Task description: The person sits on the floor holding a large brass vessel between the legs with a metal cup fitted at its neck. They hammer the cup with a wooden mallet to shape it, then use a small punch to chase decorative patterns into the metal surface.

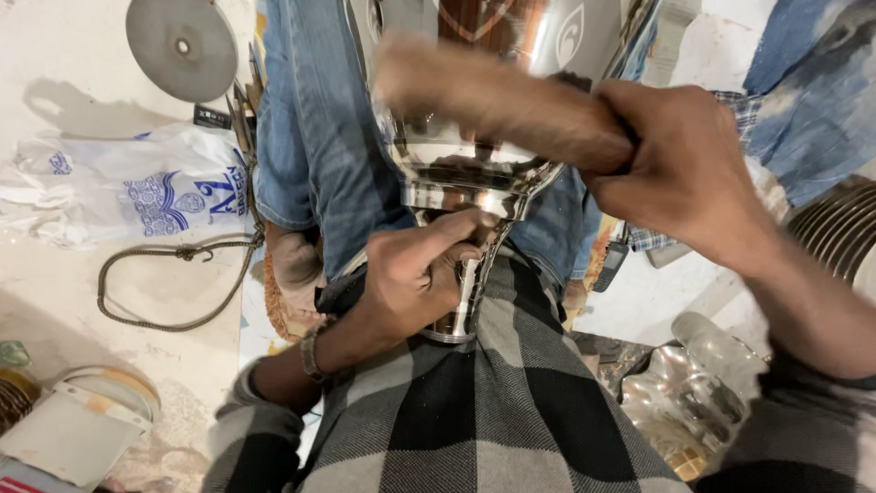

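Grey metal disc (182,47) on the pale floor (73,283), white plastic bag with blue print (128,192) below it, looped dark cord (173,283) just beside the bag, crumpled clear plastic wrap (693,393) at lower right, ribbed metal piece (839,233) at the right edge

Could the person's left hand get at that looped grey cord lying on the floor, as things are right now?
Probably not at once. The left hand is wrapped around the stem of the shiny silver metal trophy cup in the lap. The looped grey cord lies on that side with bare floor between, so the way looks free once the grip lets go.
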The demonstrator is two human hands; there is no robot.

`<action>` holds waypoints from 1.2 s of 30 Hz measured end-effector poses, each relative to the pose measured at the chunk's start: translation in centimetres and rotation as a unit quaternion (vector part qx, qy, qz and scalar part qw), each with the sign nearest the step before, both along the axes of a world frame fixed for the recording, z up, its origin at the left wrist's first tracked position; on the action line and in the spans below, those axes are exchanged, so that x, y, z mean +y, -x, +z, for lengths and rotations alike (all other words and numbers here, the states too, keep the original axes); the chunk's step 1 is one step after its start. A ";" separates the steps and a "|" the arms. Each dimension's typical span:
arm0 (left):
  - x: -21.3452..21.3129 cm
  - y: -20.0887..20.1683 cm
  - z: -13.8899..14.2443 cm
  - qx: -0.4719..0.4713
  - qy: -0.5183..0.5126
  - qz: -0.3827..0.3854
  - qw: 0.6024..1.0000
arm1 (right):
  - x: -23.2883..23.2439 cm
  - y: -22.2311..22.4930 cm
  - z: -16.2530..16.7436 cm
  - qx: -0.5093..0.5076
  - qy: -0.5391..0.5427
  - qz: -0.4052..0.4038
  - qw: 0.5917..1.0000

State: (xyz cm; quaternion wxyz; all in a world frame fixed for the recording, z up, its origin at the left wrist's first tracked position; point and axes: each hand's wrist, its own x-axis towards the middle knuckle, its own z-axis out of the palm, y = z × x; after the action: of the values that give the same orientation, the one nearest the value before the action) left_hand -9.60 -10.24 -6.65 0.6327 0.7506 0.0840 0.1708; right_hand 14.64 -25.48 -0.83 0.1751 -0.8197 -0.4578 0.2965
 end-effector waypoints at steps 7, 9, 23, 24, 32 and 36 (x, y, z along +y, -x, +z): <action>2.4 -0.6 -0.5 0.024 -0.119 -0.135 0.983 | -5.1 2.0 -4.5 0.120 -0.213 -0.147 0.958; 2.5 -0.7 -0.2 0.039 -0.123 -0.148 0.981 | -5.7 2.8 -4.8 0.099 -0.112 -0.153 0.977; 3.4 -2.7 -0.6 0.082 -0.209 -0.286 0.932 | -8.7 7.7 -4.7 0.198 -0.215 -0.364 0.884; 3.6 -2.8 -0.6 0.088 -0.210 -0.304 0.925 | -9.6 8.1 -5.2 0.060 -0.155 -0.268 0.949; 4.7 -4.6 0.2 0.068 -0.196 -0.391 0.897 | -13.7 12.1 -9.4 0.098 -0.241 -0.284 0.923; 5.0 -5.1 0.4 0.002 -0.221 -0.413 0.883 | -13.5 15.0 -9.2 0.100 -0.229 -0.415 0.875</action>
State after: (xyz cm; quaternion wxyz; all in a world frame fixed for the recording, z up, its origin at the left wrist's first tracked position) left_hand -4.52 -5.23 -6.22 0.4636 0.8380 -0.2721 -0.0937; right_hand -0.31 -39.02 -9.99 0.5100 -0.8372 -0.1107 0.1639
